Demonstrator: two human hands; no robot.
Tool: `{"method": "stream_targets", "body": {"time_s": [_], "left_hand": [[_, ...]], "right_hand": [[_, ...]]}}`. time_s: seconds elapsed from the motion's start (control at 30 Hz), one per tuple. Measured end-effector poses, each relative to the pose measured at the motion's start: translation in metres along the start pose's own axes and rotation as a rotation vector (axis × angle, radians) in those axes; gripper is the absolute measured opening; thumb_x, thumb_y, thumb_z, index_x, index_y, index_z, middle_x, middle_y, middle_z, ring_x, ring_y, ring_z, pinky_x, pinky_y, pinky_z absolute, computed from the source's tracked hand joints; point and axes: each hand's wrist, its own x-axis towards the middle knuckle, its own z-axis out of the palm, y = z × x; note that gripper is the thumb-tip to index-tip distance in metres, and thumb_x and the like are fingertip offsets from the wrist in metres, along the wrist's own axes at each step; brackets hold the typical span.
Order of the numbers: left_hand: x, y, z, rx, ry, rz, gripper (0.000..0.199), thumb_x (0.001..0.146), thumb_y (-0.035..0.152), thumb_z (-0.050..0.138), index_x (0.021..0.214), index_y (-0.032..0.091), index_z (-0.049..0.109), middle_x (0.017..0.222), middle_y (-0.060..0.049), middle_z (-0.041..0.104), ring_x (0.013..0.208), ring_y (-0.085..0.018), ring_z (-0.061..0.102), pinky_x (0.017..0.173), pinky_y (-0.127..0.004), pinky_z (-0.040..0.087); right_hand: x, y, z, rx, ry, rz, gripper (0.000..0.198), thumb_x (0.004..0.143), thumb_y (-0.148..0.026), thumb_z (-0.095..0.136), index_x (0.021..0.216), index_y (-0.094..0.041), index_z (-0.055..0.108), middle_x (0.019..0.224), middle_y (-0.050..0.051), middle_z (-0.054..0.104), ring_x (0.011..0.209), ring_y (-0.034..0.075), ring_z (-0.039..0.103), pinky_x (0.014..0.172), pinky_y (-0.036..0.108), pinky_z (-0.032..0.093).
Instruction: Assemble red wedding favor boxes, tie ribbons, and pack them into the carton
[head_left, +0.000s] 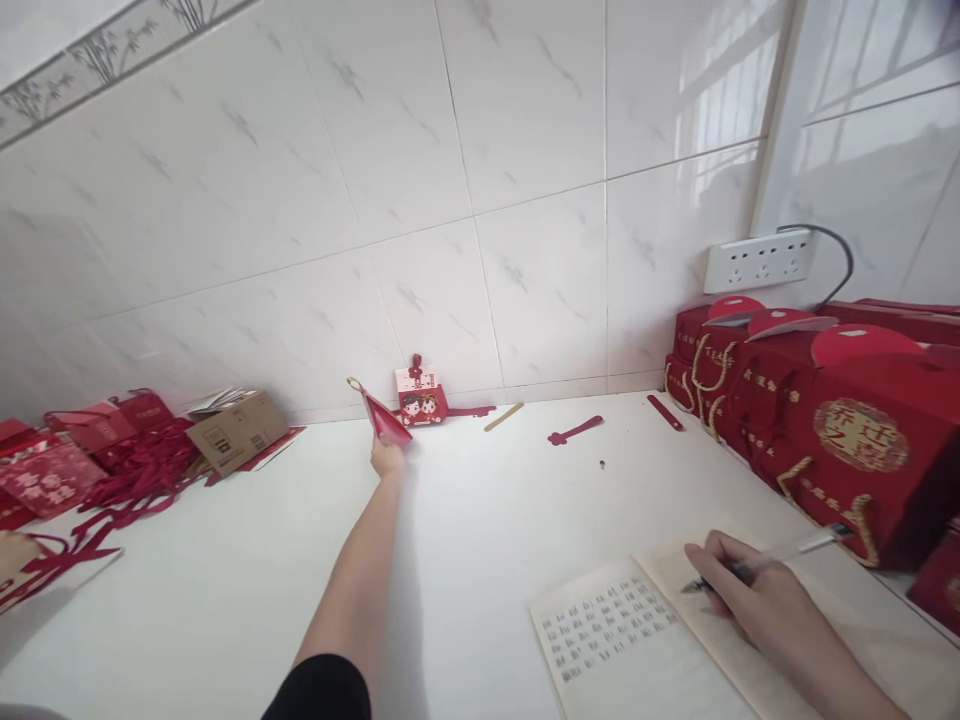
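Pen sits pinched in closed fingers of the right hand, over the notebook. The left hand, fingers curled tight, grips 1 red packet.

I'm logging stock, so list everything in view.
Glossy tiles: many, white, behind
Smooth tabletop: one, white, foreground
Plastic socket panel: one, white, right
Cable: one, black, right
Roped card boxes: several, red, right
Paper packets: several, red, left
Ribbons: many, red, left
Cardboard piece: one, brown, left
Cartoon box: one, red, back centre
Flat strips: three red, one gold, back
Tiny scrap: one, brown, centre
Looped packet: one, red, left hand
Open paper notebook: one, cream, right
Slim pen: one, transparent, right hand
Left hand: one, black sleeve, centre
Right hand: one, lower right
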Motion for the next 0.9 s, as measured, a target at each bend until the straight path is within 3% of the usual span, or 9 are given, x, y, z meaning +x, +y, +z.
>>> {"method": "stream_targets", "body": {"time_s": [0.13, 0.23, 0.3, 0.4, 0.5, 0.57, 0.67, 0.73, 0.9], "left_hand": [[-0.036, -0.006, -0.032, -0.268, -0.176, 0.018, 0.033, 0.096, 0.033, 0.032, 0.117, 0.017, 0.052, 0.117, -0.01, 0.06, 0.105, -0.019, 0.059, 0.086, -0.034, 0.05], [-0.081, -0.008, -0.047, -0.396, -0.375, 0.069, 0.035, 0.091, 0.042, 0.042, 0.107, 0.015, 0.057, 0.104, -0.012, 0.066, 0.094, -0.022, 0.064, 0.078, -0.034, 0.053], [-0.117, -0.005, -0.051, -0.432, -0.547, 0.125, 0.042, 0.08, 0.051, 0.056, 0.096, 0.013, 0.061, 0.095, -0.012, 0.069, 0.085, -0.025, 0.066, 0.074, -0.037, 0.053], [-0.174, 0.006, -0.049, -0.43, -0.843, 0.232, 0.044, 0.072, 0.055, 0.062, 0.087, 0.014, 0.065, 0.088, -0.009, 0.071, 0.078, -0.025, 0.065, 0.071, -0.038, 0.053], [-0.225, 0.018, -0.042, -0.385, -1.113, 0.357, 0.034, 0.076, 0.048, 0.059, 0.082, 0.016, 0.068, 0.082, -0.006, 0.071, 0.075, -0.025, 0.064, 0.069, -0.037, 0.053], [-0.248, 0.02, -0.038, -0.346, -1.231, 0.446, 0.023, 0.077, 0.038, 0.06, 0.08, 0.017, 0.068, 0.079, -0.005, 0.071, 0.075, -0.025, 0.064, 0.07, -0.037, 0.052], [-0.263, 0.016, -0.034, -0.303, -1.278, 0.546, 0.016, 0.077, 0.026, 0.055, 0.081, 0.017, 0.068, 0.08, -0.006, 0.071, 0.077, -0.025, 0.064, 0.074, -0.04, 0.051], [-0.263, 0.014, -0.036, -0.301, -1.246, 0.593, 0.019, 0.077, 0.023, 0.05, 0.085, 0.018, 0.067, 0.087, -0.007, 0.07, 0.083, -0.026, 0.064, 0.079, -0.043, 0.049], [-0.263, 0.035, -0.055, -0.502, -1.035, 0.718, 0.025, 0.08, 0.028, 0.045, 0.099, 0.019, 0.056, 0.109, -0.009, 0.062, 0.11, -0.024, 0.054, 0.097, -0.043, 0.039]], "right_hand": [[-0.007, -0.009, 0.0, 0.081, -0.042, -0.076, 0.054, 0.065, -0.072, 0.049, 0.069, -0.017, 0.05, 0.045, -0.001, 0.044, 0.035, 0.009, 0.032, 0.034, 0.019, 0.02], [-0.017, -0.012, 0.003, 0.184, -0.057, -0.195, 0.065, 0.071, -0.075, 0.047, 0.092, -0.014, 0.057, 0.054, 0.004, 0.055, 0.041, 0.015, 0.046, 0.033, 0.021, 0.03], [-0.025, -0.016, 0.006, 0.217, 0.018, -0.358, 0.058, 0.079, -0.069, 0.045, 0.092, -0.015, 0.058, 0.066, 0.008, 0.061, 0.051, 0.018, 0.056, 0.039, 0.024, 0.041], [-0.036, -0.03, 0.01, 0.171, 0.232, -0.702, 0.041, 0.088, -0.058, 0.045, 0.084, -0.018, 0.056, 0.093, 0.013, 0.063, 0.08, 0.022, 0.063, 0.065, 0.034, 0.053], [-0.037, -0.051, 0.012, 0.182, 0.335, -0.98, 0.03, 0.087, -0.049, 0.053, 0.092, -0.02, 0.049, 0.116, 0.015, 0.055, 0.108, 0.026, 0.054, 0.086, 0.043, 0.047], [-0.034, -0.064, 0.012, 0.263, 0.315, -1.036, 0.028, 0.086, -0.043, 0.057, 0.094, -0.02, 0.042, 0.118, 0.014, 0.052, 0.107, 0.024, 0.054, 0.086, 0.042, 0.046], [-0.033, -0.073, 0.012, 0.282, 0.309, -1.005, 0.027, 0.086, -0.038, 0.058, 0.083, -0.02, 0.039, 0.09, 0.007, 0.06, 0.08, 0.019, 0.06, 0.071, 0.033, 0.048], [-0.036, -0.072, 0.012, 0.227, 0.322, -0.99, 0.026, 0.087, -0.037, 0.058, 0.078, -0.019, 0.041, 0.073, 0.002, 0.055, 0.066, 0.016, 0.055, 0.063, 0.029, 0.045], [-0.049, -0.067, 0.017, 0.19, 0.374, -1.029, 0.021, 0.087, -0.033, 0.058, 0.077, -0.019, 0.046, 0.071, 0.001, 0.054, 0.063, 0.014, 0.052, 0.059, 0.027, 0.043]]}}
